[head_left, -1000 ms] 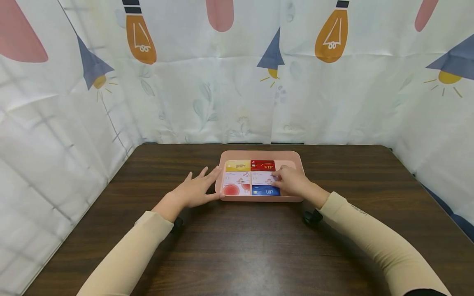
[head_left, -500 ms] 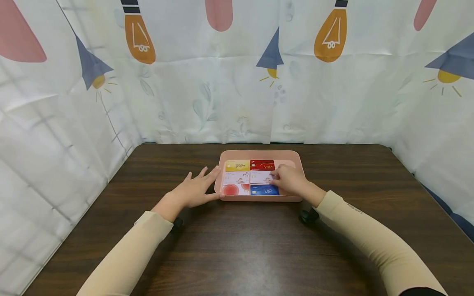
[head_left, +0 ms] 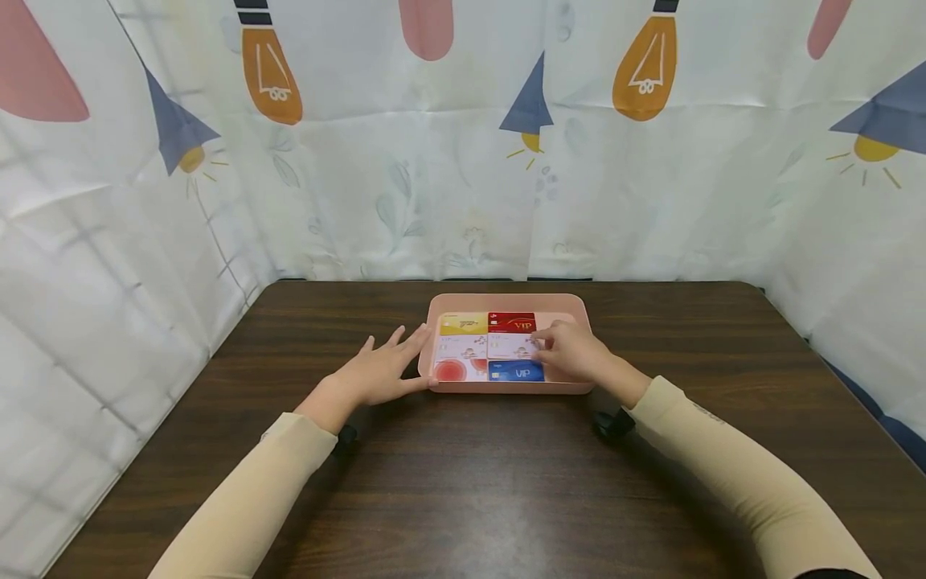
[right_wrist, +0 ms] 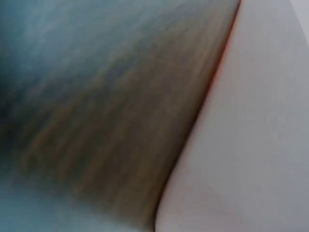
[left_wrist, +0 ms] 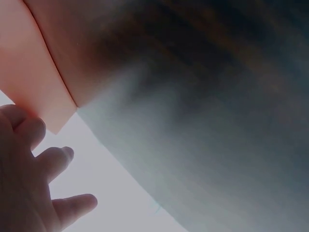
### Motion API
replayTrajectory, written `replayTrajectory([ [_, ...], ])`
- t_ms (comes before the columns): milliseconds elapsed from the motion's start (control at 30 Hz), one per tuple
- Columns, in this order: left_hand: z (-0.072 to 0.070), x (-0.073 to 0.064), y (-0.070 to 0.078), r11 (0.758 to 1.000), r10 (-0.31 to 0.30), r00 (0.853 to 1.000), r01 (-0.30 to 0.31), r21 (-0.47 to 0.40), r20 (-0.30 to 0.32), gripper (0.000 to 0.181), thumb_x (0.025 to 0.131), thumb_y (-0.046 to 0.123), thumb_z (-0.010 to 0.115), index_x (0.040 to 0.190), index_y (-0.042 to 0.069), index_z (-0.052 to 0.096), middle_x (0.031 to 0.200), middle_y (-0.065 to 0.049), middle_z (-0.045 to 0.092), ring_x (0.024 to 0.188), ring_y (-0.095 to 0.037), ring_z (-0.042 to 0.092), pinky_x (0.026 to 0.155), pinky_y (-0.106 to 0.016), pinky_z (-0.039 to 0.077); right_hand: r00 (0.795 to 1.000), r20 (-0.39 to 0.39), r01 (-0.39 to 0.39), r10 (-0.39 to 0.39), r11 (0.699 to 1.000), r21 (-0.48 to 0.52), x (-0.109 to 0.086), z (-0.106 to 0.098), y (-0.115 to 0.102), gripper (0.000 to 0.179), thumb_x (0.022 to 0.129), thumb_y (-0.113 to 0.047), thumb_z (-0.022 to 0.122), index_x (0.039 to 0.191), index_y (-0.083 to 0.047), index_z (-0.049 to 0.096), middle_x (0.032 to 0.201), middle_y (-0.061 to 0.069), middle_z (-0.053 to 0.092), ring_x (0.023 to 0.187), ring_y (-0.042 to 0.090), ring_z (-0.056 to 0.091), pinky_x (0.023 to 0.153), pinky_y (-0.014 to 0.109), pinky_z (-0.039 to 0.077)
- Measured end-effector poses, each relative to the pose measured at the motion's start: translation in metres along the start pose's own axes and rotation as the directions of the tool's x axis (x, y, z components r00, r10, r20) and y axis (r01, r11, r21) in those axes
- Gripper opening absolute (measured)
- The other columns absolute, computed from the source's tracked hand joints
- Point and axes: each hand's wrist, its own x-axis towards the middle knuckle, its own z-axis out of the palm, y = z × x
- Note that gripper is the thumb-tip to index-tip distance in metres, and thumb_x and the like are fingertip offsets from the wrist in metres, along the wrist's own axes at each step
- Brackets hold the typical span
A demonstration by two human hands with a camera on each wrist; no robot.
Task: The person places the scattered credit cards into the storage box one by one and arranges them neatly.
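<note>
A pink tray holds several cards in two columns. On its left side are a yellow card, a white card and a card with red circles. Its right column has a red VIP card, a white card and a blue VIP card. My right hand has curled index finger and thumb at the right end of that column's white card, seemingly pinching its edges. My left hand, fingers spread, touches the tray's left rim; the left wrist view shows its fingers at the tray's pink wall.
The dark wooden table spreads around the tray. Behind it and on both sides hangs a white curtain with lamp prints. Only table and a pale tray side show in the right wrist view.
The blue VIP card has shifted slightly left, lining up better with the cards above it. My right hand moved a little left, then slightly back right. My left hand has stayed put.
</note>
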Motion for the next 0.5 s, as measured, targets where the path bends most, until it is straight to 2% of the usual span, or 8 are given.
replayTrajectory([
  [100,0.000,0.000,-0.001,1.000,0.000,1.000,0.000,-0.008,-0.001,0.096,0.098,0.067,0.053,0.167,0.015,0.012,0.169,-0.008,0.020,0.154,-0.039,0.015,0.114,-0.074,0.009,0.999,-0.025,0.023,-0.022,1.000,0.021,-0.003,-0.005,0.001,0.044,0.096,-0.018,0.073,0.135,0.003,0.066,0.095,0.011,0.068,0.067,0.020,0.052,0.054,0.026,0.042],
  [200,0.001,0.000,-0.003,1.000,-0.001,1.000,0.001,-0.025,0.006,0.096,0.098,0.067,0.053,0.167,0.015,0.011,0.169,-0.009,0.020,0.154,-0.040,0.015,0.114,-0.074,0.009,0.997,-0.064,0.045,-0.042,0.998,0.041,-0.007,-0.012,0.002,0.045,0.098,-0.020,0.072,0.137,0.002,0.064,0.107,0.014,0.069,0.073,0.022,0.058,0.062,0.030,0.050],
  [367,0.000,0.000,-0.007,0.998,-0.007,1.000,0.008,-0.058,0.015,0.096,0.098,0.068,0.052,0.167,0.015,0.012,0.170,-0.010,0.019,0.155,-0.040,0.013,0.115,-0.073,0.008,0.990,-0.110,0.092,-0.084,0.993,0.072,-0.015,-0.020,0.007,0.050,0.099,-0.020,0.070,0.144,-0.002,0.058,0.128,0.019,0.065,0.094,0.028,0.065,0.077,0.041,0.058],
  [467,-0.002,-0.001,-0.009,0.997,-0.010,1.000,0.010,-0.074,-0.007,0.095,0.098,0.067,0.053,0.167,0.016,0.013,0.170,-0.010,0.019,0.155,-0.039,0.012,0.116,-0.072,0.008,0.985,-0.135,0.119,-0.106,0.989,0.087,-0.021,-0.024,0.012,0.051,0.100,-0.020,0.069,0.147,-0.004,0.056,0.138,0.019,0.060,0.106,0.033,0.065,0.085,0.048,0.058],
  [500,-0.003,-0.001,-0.010,0.997,-0.011,1.000,0.009,-0.072,-0.022,0.093,0.098,0.066,0.053,0.167,0.016,0.014,0.170,-0.010,0.019,0.155,-0.039,0.013,0.116,-0.072,0.009,0.984,-0.144,0.120,-0.107,0.989,0.090,-0.022,-0.025,0.014,0.052,0.100,-0.020,0.069,0.148,-0.005,0.055,0.142,0.019,0.057,0.114,0.035,0.063,0.091,0.051,0.056],
])
